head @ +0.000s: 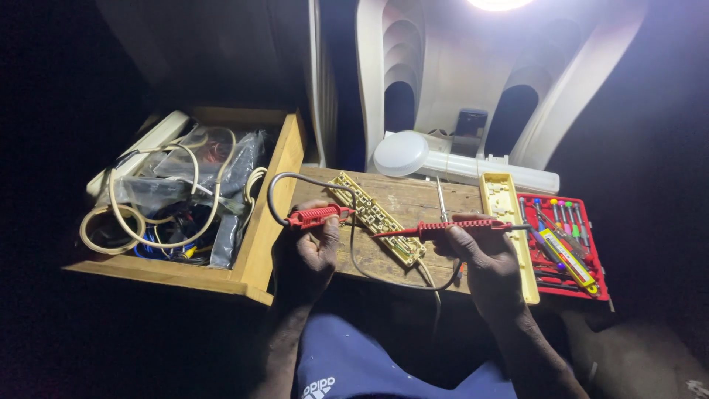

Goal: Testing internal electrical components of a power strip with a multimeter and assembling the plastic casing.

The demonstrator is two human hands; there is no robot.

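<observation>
Circuit board (377,219) lies slanted on the table (413,199) beside the wooden box (275,199), with both red probes touching it, one gripped in each hand (314,247) (480,255), so testing looks underway, not finished.

Makeshift electronics repair spot, lit by one lamp (499,3) in the dark: wood plank bench (413,203) w/ circuit board (375,218), red screwdriver kit (565,247), wood box (258,222) of tangled cables (159,207), plastic chair (458,81) behind.
</observation>
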